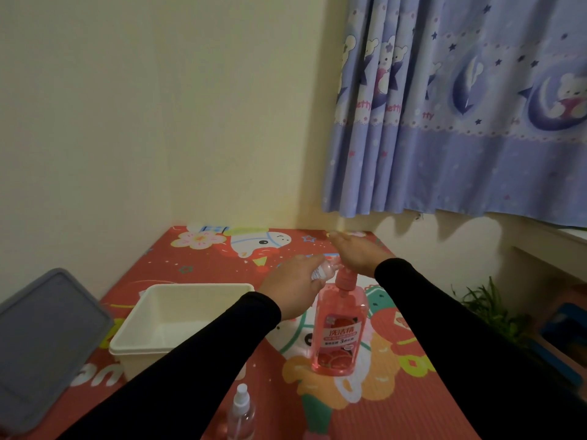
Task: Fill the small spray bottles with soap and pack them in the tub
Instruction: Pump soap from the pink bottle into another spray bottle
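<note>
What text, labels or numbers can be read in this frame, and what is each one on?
"洗洁精": large white characters on the label of the pink soap bottle.
"3": a numeral in the line below on the same label; the characters around it are too small to read.
"etty": purple letters repeated along the curtain, cut off by the folds.
Large pale letters on the mat near the tub: partly hidden, not readable.
Small spray bottle in the left hand: print too blurred to read.

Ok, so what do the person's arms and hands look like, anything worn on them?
Both arms are covered by long, plain black sleeves that fit closely and end at the wrists. The left hand and right hand are bare: no gloves, rings or watch show.
</note>
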`<action>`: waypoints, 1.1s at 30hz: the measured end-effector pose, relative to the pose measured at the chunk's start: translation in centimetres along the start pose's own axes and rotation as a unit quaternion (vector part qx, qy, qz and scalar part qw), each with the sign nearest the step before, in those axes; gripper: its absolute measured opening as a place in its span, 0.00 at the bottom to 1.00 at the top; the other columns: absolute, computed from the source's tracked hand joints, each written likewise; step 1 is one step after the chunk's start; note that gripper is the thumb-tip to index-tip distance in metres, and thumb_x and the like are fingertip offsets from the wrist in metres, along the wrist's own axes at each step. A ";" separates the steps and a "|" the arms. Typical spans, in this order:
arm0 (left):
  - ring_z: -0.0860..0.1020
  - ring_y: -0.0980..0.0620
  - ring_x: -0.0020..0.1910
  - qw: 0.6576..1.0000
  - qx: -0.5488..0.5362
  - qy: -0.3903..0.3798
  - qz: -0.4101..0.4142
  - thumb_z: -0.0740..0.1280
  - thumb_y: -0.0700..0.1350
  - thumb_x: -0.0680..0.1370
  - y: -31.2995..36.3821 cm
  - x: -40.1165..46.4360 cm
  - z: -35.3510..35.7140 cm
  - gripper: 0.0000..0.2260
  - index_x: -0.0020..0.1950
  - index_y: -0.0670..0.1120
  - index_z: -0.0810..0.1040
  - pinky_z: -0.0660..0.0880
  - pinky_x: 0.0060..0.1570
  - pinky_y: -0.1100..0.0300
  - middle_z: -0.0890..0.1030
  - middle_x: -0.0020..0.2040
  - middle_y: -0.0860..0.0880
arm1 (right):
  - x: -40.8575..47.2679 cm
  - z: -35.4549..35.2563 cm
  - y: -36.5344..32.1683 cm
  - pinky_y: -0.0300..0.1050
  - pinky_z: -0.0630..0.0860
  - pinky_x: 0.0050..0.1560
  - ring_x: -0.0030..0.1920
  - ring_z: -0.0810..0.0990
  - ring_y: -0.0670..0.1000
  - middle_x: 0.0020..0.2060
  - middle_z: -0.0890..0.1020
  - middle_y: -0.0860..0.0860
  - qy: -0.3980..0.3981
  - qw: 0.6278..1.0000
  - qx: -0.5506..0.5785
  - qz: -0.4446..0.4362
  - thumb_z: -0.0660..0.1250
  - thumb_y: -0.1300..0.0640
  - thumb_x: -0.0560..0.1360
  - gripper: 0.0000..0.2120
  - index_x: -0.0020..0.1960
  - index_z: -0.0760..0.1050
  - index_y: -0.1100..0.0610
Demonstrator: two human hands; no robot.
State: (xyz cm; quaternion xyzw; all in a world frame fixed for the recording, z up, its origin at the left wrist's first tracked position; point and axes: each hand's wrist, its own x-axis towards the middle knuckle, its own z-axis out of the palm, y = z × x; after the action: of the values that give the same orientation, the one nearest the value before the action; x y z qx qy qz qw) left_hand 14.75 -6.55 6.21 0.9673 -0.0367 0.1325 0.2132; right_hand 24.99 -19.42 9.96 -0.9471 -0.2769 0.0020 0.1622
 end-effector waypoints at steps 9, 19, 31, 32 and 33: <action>0.70 0.45 0.66 1.000 0.003 -0.012 0.004 0.59 0.48 0.82 0.0 -0.2 0.0 0.18 0.73 0.49 0.66 0.66 0.60 0.55 0.72 0.67 0.45 | -0.3 0.3 0.2 0.49 0.61 0.69 0.70 0.67 0.60 0.71 0.68 0.62 0.001 0.999 0.048 0.010 0.44 0.54 0.84 0.22 0.71 0.65 0.63; 0.63 0.47 0.73 1.000 -0.004 -0.018 -0.006 0.58 0.49 0.83 -0.1 -0.7 0.9 0.23 0.78 0.48 0.58 0.62 0.67 0.55 0.65 0.75 0.46 | -0.1 1.4 0.5 0.50 0.60 0.69 0.71 0.65 0.59 0.73 0.66 0.60 -0.007 0.999 0.052 0.008 0.44 0.54 0.84 0.22 0.73 0.63 0.61; 0.68 0.46 0.68 1.000 0.003 -0.007 0.000 0.59 0.48 0.82 -0.1 -0.4 0.4 0.20 0.74 0.48 0.64 0.65 0.62 0.55 0.70 0.70 0.45 | 0.0 1.0 0.5 0.50 0.61 0.68 0.71 0.67 0.60 0.71 0.69 0.59 0.011 0.996 0.083 0.003 0.44 0.53 0.84 0.22 0.71 0.65 0.61; 0.67 0.46 0.69 1.000 0.002 -0.010 -0.002 0.58 0.48 0.83 0.0 -0.6 0.5 0.21 0.75 0.48 0.63 0.65 0.64 0.55 0.69 0.71 0.46 | 0.2 1.4 0.6 0.51 0.62 0.69 0.71 0.67 0.59 0.72 0.68 0.59 0.004 0.997 0.078 0.004 0.44 0.53 0.84 0.22 0.72 0.64 0.60; 0.66 0.46 0.70 1.000 0.002 -0.014 -0.003 0.58 0.48 0.83 0.1 -0.7 0.6 0.21 0.76 0.48 0.62 0.64 0.65 0.55 0.69 0.72 0.46 | 0.3 1.6 0.8 0.51 0.62 0.69 0.70 0.67 0.59 0.72 0.68 0.59 -0.001 0.997 0.072 0.005 0.44 0.54 0.84 0.22 0.72 0.64 0.60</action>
State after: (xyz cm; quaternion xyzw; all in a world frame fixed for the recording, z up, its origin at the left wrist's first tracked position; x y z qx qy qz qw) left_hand 14.26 -6.86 5.53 0.9696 -0.0367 0.1182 0.2109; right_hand 25.46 -19.41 8.25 -0.9344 -0.2710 0.0234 0.2301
